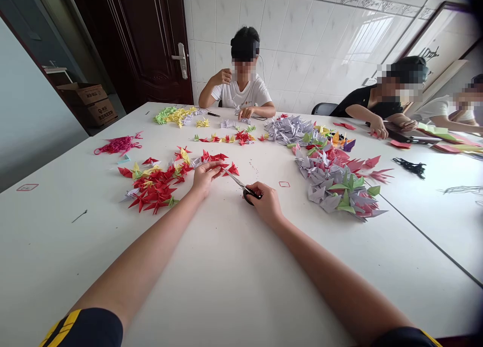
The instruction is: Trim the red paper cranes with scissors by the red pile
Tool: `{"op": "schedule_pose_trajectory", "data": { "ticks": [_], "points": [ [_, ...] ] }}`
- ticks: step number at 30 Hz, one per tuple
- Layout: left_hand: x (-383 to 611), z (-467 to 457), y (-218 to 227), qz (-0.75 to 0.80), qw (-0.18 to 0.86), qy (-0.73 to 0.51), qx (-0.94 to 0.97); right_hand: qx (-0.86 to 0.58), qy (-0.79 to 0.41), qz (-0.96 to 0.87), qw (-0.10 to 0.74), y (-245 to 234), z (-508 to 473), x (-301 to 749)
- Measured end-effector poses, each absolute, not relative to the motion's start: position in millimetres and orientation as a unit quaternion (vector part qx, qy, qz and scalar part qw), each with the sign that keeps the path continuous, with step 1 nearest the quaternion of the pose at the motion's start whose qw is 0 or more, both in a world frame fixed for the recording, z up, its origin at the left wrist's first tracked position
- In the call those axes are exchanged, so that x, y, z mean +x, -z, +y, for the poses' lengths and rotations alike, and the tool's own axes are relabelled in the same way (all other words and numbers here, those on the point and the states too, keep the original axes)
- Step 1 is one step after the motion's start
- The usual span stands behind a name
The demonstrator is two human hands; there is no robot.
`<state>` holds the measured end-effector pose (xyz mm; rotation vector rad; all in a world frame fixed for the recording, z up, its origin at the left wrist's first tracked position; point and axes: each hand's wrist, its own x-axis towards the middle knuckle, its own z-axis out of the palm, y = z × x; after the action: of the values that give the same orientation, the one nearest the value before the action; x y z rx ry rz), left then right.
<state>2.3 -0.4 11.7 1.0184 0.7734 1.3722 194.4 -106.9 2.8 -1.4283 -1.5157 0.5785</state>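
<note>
Steel scissors [234,180] sit clenched in my right hand [266,202], their long axis slanting up-left, tips just beside my left hand [206,178], which seems to pinch a string of red paper cranes [213,158] lying just ahead of it.

Free path along the white table [226,286], between red paper cranes [154,188] at left, lilac paper cranes [332,181] at right
</note>
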Motion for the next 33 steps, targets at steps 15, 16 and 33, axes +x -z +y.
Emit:
{"op": "schedule_pose_trajectory", "data": {
  "ticks": [15,16,33],
  "points": [
    [4,-1,-10,0.34,0.57,-0.591,0.458,-0.587,-0.231,-0.615,0.474,3,-106,195],
    [4,-1,-10,0.342,0.568,-0.591,0.459,-0.588,-0.222,-0.619,0.471,3,-106,195],
    [3,6,-1,0.353,0.567,-0.584,0.461,-0.633,-0.106,-0.657,0.394,-4,-115,187]
  ]
}}
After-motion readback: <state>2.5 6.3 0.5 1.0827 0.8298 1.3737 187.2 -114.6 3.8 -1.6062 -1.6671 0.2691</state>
